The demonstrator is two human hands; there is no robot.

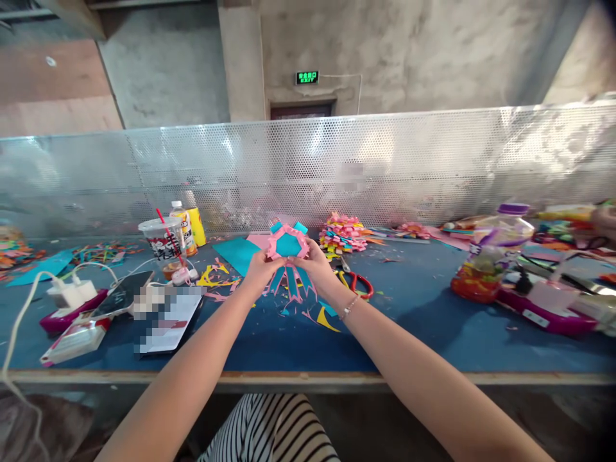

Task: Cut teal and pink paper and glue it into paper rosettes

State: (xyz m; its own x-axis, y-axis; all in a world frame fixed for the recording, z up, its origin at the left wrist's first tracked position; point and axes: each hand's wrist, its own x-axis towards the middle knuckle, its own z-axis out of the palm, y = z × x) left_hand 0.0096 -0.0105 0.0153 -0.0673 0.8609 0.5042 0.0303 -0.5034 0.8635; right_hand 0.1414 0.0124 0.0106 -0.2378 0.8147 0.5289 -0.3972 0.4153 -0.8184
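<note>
Both my hands hold a pink and blue paper craft above the middle of the blue table. The paper craft [289, 245] has a blue centre, a scalloped pink rim and several blue and pink strips hanging below. My left hand [261, 266] is closed on its left side, and my right hand [315, 260] is closed on its right side. Red-handled scissors [360, 286] lie just right of my right hand. A yellow paper scrap [326, 319] lies nearer the table's front edge. Blue paper [238, 255] is behind my left hand.
A pile of pink paper pieces [342, 232] stands behind the scissors. On the left are a cup with a straw [166, 247], a phone [171, 321] and a power strip [51, 319]. At right stand a large bottle [488, 256] and another power strip [548, 314].
</note>
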